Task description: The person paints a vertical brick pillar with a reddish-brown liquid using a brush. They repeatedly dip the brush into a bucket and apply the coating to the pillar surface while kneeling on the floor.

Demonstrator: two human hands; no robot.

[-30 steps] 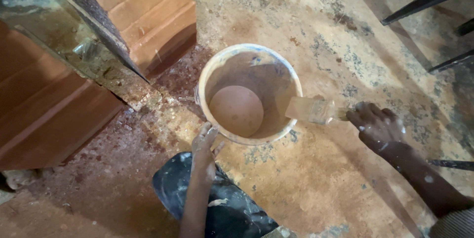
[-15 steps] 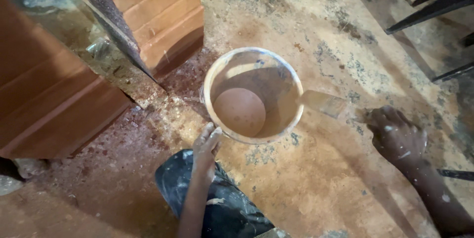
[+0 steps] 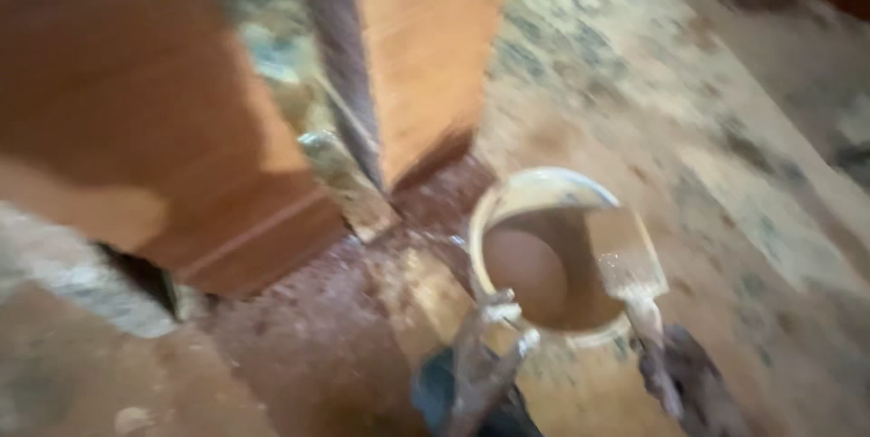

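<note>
The view is blurred by motion. A white bucket (image 3: 544,188) stands on the dusty floor and holds brown liquid with a rounded brown shape (image 3: 526,269) inside. My left hand (image 3: 485,346) touches the bucket's near rim with its fingers spread. My right hand (image 3: 693,387), dirty and dark, grips the handle of a wide paintbrush (image 3: 625,260). The bristles of the brush lean over the bucket's right side.
Orange-brown wooden panels (image 3: 163,129) stand at the left and behind the bucket (image 3: 426,47), with a grey stone strip (image 3: 344,174) between them. A dark object (image 3: 435,392) lies under my left arm. Speckled, stained floor (image 3: 725,156) stretches to the right.
The view has swung, so the bucket now sits low and right. My right hand has come in close to the bucket and the brush now tilts over its right rim.
</note>
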